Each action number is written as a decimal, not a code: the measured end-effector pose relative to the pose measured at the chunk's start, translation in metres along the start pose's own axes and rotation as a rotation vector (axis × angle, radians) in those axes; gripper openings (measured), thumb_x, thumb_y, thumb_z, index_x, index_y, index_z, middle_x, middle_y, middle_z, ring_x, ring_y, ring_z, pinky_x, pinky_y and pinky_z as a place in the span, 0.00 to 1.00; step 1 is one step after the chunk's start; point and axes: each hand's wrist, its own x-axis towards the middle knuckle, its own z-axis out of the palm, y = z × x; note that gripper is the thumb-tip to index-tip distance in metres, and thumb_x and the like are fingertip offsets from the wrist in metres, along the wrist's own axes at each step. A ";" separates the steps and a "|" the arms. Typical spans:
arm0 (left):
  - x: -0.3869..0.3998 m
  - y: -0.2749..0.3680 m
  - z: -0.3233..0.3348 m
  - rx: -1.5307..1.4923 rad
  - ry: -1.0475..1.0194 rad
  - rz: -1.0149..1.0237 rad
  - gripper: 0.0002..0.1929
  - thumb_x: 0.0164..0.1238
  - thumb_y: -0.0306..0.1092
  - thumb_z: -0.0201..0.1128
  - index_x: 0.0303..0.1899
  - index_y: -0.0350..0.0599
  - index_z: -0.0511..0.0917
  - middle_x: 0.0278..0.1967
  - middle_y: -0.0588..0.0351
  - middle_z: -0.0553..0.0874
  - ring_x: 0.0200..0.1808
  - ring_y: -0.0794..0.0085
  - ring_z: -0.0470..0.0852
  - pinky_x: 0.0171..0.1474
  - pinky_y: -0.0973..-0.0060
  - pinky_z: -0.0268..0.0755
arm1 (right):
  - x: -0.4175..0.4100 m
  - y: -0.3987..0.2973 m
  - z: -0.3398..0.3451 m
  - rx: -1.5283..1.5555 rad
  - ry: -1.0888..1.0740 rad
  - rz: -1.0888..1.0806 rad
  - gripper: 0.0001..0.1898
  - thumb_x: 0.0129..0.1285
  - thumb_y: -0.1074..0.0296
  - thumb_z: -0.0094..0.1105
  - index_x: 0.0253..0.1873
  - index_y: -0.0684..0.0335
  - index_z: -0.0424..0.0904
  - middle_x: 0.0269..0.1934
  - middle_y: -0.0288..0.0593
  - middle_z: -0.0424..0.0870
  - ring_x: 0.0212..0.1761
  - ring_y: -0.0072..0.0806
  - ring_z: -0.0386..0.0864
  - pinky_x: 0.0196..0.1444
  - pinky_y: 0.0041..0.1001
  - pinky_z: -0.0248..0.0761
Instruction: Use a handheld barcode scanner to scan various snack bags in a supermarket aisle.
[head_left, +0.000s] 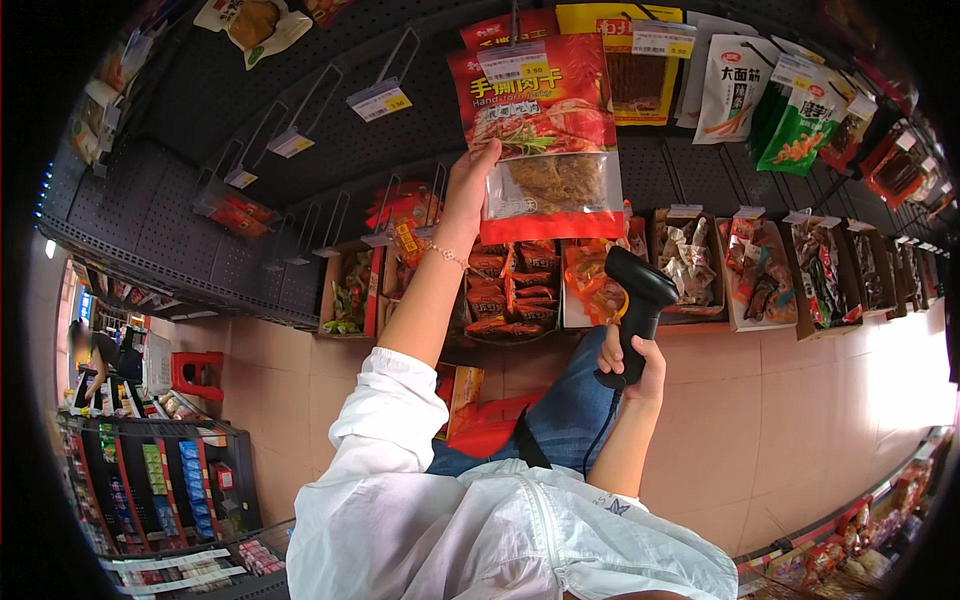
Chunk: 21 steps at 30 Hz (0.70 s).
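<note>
My left hand (472, 180) grips the left edge of a red and clear packet of jerky (551, 142), which hangs on a shelf hook behind a price tag (517, 67). Brown pieces show through the packet's lower window. In my right hand (634, 360) is a black handheld barcode scanner (641, 300), held upright by its handle, its head below the packet's lower right corner. A dark cable (604, 431) runs down from the handle towards my lap. Beneath the packet stands a box of small red packets (514, 289).
Bare wire hooks with price tags (381, 101) jut out at left. White and green snack packets (802, 120) hang at right above open snack boxes (757, 270). A red stool (196, 375) and a person (105, 356) are at far left. Another shelf (847, 540) lies at lower right.
</note>
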 end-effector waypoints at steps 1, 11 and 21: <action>0.001 -0.001 -0.002 0.001 0.000 0.000 0.16 0.56 0.47 0.63 0.37 0.45 0.76 0.31 0.68 0.77 0.30 0.87 0.71 0.34 0.87 0.60 | 0.000 0.000 0.000 -0.001 -0.001 -0.001 0.18 0.53 0.64 0.52 0.45 0.67 0.63 0.19 0.40 0.65 0.16 0.22 0.65 0.24 0.24 0.64; 0.002 -0.008 -0.017 0.032 -0.019 -0.013 0.15 0.58 0.47 0.62 0.36 0.44 0.76 0.30 0.68 0.76 0.30 0.88 0.70 0.34 0.87 0.60 | 0.001 -0.001 0.004 -0.017 0.022 -0.009 0.15 0.53 0.63 0.52 0.41 0.65 0.63 0.18 0.40 0.65 0.15 0.22 0.65 0.23 0.24 0.63; 0.024 0.003 0.008 0.102 0.101 -0.009 0.15 0.57 0.46 0.62 0.37 0.44 0.78 0.31 0.66 0.78 0.32 0.87 0.71 0.35 0.88 0.59 | 0.000 -0.002 0.002 -0.005 0.025 -0.010 0.15 0.53 0.64 0.52 0.41 0.66 0.63 0.19 0.41 0.65 0.15 0.22 0.64 0.23 0.24 0.64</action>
